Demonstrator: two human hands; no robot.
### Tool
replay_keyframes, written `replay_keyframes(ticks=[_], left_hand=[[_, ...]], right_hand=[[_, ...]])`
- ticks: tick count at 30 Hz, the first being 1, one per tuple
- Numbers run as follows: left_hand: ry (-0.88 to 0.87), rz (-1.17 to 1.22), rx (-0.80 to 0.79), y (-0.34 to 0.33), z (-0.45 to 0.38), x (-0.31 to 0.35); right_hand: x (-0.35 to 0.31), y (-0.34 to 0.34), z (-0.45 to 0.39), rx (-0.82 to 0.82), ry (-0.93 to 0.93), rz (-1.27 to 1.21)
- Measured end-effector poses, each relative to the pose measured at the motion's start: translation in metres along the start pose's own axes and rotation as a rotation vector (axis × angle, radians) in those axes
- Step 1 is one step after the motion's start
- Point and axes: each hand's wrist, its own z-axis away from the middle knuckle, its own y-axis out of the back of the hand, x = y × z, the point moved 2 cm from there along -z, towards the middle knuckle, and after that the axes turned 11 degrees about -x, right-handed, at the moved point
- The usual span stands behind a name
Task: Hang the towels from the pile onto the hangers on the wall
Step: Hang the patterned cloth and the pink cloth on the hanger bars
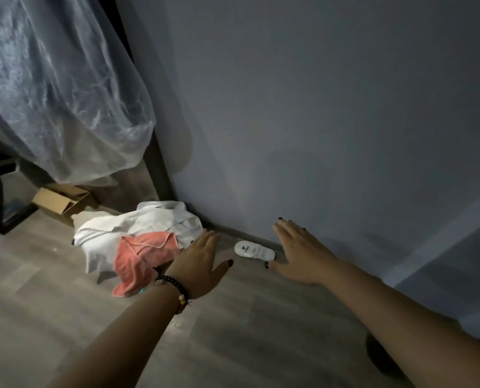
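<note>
A pile of towels lies on the wooden floor against the wall's base: white towels [138,228] underneath and a coral pink towel [140,259] on top at the front. My left hand [202,261], with beaded bracelets on the wrist, is stretched out flat with fingers apart, just right of the pile and holding nothing. My right hand [300,253] is also spread open and empty, further right near the wall. No hangers are visible on the grey wall [331,121].
A white slipper in plastic wrap [254,251] lies by the skirting between my hands. A cardboard box [62,201] sits behind the pile. Clear plastic sheeting [59,88] drapes over furniture at the left, beside a dark post [160,169].
</note>
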Motion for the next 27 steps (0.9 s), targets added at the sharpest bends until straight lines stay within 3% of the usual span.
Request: replay_keyframes(ticks=[16,27], left_hand=[[0.061,0.097,-0.102,0.005,0.048,-0.263],[0.133,0.166,-0.148,0.018,-0.034,-0.381]], right_hand=[[-0.237,-0.054,-0.153,-0.076,0.019,-0.094],[-0.271,-0.035,-0.297,-0.152,0.026,-0.124]])
